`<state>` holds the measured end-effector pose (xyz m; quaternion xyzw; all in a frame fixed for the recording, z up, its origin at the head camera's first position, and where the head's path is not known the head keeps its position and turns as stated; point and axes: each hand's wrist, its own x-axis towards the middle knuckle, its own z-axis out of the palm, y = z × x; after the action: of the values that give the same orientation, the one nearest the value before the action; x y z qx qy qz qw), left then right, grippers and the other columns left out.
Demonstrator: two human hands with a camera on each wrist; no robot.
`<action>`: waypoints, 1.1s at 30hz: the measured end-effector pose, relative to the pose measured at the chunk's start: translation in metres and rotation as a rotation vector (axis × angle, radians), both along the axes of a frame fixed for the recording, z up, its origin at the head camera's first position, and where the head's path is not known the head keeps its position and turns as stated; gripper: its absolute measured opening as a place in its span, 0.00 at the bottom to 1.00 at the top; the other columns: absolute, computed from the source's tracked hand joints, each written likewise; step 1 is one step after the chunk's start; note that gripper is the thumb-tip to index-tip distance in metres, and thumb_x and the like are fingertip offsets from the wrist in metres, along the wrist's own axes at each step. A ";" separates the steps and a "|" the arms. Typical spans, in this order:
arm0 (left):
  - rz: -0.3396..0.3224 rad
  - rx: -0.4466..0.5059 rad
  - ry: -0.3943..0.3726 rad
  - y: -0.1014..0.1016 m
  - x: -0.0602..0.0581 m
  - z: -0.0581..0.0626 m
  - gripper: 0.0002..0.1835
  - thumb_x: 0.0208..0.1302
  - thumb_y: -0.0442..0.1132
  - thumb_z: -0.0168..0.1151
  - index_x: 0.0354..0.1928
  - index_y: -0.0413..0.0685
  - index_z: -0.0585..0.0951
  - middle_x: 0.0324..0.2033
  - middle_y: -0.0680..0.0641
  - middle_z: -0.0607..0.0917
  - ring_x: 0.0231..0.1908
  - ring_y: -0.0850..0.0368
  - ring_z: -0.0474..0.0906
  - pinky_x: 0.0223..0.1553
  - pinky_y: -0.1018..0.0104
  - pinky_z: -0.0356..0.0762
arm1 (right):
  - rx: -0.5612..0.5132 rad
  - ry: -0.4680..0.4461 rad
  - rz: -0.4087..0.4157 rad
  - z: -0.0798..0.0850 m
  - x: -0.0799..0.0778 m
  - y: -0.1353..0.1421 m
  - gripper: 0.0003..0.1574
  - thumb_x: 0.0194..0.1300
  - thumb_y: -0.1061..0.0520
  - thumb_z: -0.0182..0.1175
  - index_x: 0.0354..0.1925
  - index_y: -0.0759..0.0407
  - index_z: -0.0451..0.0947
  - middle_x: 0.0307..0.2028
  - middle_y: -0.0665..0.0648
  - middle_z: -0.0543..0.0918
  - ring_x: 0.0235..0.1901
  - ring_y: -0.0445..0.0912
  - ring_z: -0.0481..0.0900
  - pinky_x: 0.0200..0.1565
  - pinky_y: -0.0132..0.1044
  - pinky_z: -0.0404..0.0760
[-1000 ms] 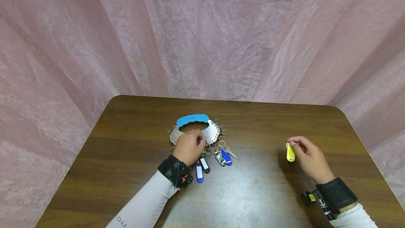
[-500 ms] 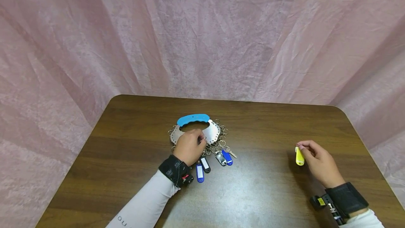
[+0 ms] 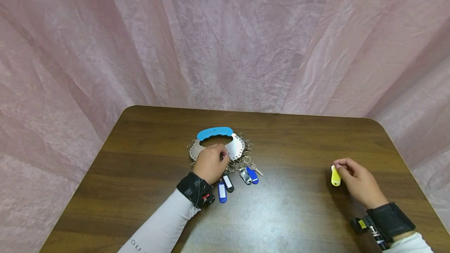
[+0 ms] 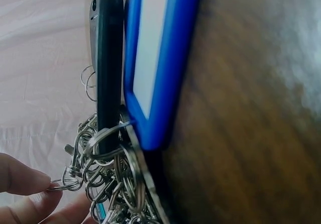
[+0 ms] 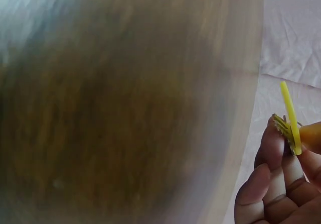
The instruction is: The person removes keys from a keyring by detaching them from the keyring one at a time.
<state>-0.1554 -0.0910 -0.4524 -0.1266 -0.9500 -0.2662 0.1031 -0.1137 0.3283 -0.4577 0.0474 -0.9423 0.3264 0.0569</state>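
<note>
In the head view, my left hand (image 3: 210,164) lies over a silver metal key-ring plate (image 3: 234,148) with a blue handle (image 3: 215,131). Many small rings hang along its edge. The left wrist view shows thumb and finger pinching a metal split ring (image 4: 64,186) beside a bunch of other rings. My right hand (image 3: 361,186), far to the right, pinches a yellow key tag (image 3: 336,177) near its upper end. A key (image 5: 284,127) lies against that tag between the fingers in the right wrist view. Part of the plate is hidden under my left hand.
Attached to the plate's near side are a blue tag (image 3: 222,193), a black tag (image 3: 228,183), a silver tag (image 3: 245,176), another blue tag (image 3: 252,175) and a key (image 3: 258,170). A pink curtain (image 3: 246,42) hangs behind the brown table (image 3: 281,143).
My right hand has moved right and slightly toward me, carrying the yellow key tag. The left hand stays in place at the key-ring plate.
</note>
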 end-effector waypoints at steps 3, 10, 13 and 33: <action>-0.002 0.002 0.002 0.000 0.000 0.000 0.04 0.56 0.36 0.62 0.27 0.51 0.77 0.24 0.56 0.76 0.25 0.60 0.71 0.28 0.65 0.70 | 0.026 -0.017 -0.002 0.001 -0.001 0.004 0.14 0.73 0.54 0.49 0.49 0.60 0.74 0.37 0.57 0.79 0.32 0.43 0.72 0.30 0.31 0.70; -0.006 0.001 0.005 0.000 0.000 0.000 0.04 0.56 0.36 0.62 0.27 0.51 0.76 0.23 0.56 0.75 0.24 0.60 0.70 0.27 0.65 0.69 | 0.057 -0.011 0.008 0.001 -0.004 0.008 0.13 0.73 0.55 0.50 0.48 0.61 0.75 0.36 0.57 0.79 0.30 0.43 0.72 0.29 0.31 0.70; -0.006 0.001 0.004 0.000 0.000 0.000 0.04 0.56 0.36 0.62 0.27 0.51 0.76 0.23 0.56 0.75 0.24 0.60 0.70 0.27 0.65 0.69 | 0.074 -0.019 0.012 0.001 -0.005 0.009 0.12 0.72 0.55 0.50 0.47 0.60 0.75 0.35 0.57 0.79 0.30 0.44 0.72 0.29 0.33 0.70; -0.018 -0.002 0.029 -0.001 0.001 -0.001 0.04 0.56 0.36 0.61 0.27 0.51 0.76 0.23 0.56 0.75 0.25 0.60 0.71 0.27 0.66 0.70 | 0.134 -0.140 0.076 0.000 -0.012 0.011 0.12 0.73 0.57 0.48 0.47 0.62 0.75 0.38 0.58 0.79 0.34 0.49 0.71 0.34 0.44 0.70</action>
<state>-0.1546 -0.0923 -0.4535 -0.1388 -0.9476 -0.2642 0.1142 -0.1260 0.3394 -0.4581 0.0639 -0.9612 0.2672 -0.0251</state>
